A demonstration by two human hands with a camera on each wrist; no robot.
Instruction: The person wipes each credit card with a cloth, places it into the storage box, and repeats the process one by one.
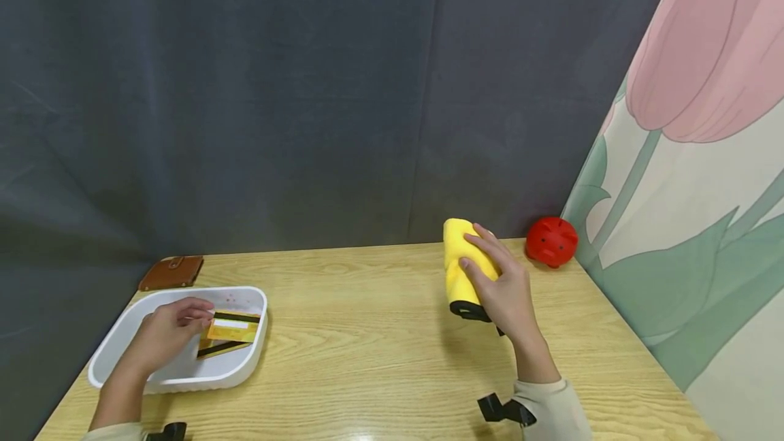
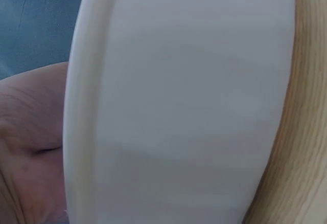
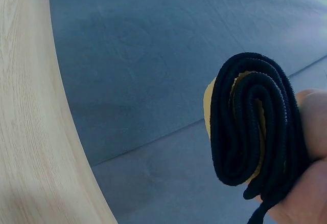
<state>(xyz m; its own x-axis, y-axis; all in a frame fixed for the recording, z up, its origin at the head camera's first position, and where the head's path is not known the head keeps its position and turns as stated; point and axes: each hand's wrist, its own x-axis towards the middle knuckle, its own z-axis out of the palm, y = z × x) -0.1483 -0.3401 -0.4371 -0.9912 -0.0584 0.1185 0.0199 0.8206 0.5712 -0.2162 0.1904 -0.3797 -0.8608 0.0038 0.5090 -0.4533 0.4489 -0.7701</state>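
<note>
My left hand (image 1: 165,335) reaches into a white plastic basin (image 1: 101,366), its fingertips at the left edge of a yellow bank card (image 1: 233,327) with a black stripe and a white strip. It appears to pinch that card. Under it lies another yellow card (image 1: 229,348), partly covered. In the left wrist view the basin's wall (image 2: 194,106) hides the fingers. Over the right part of the table, my right hand (image 1: 505,291) grips a rolled yellow towel (image 1: 458,257) with black edging. The right wrist view shows the towel's coiled black end (image 3: 250,127).
A brown leather wallet (image 1: 171,273) lies behind the basin at the table's back left. At the back right corner stands a red piggy bank (image 1: 551,242). Behind the wooden table (image 1: 355,332) hangs a dark curtain (image 1: 294,101), with a flower-patterned cloth (image 1: 692,278) on the right.
</note>
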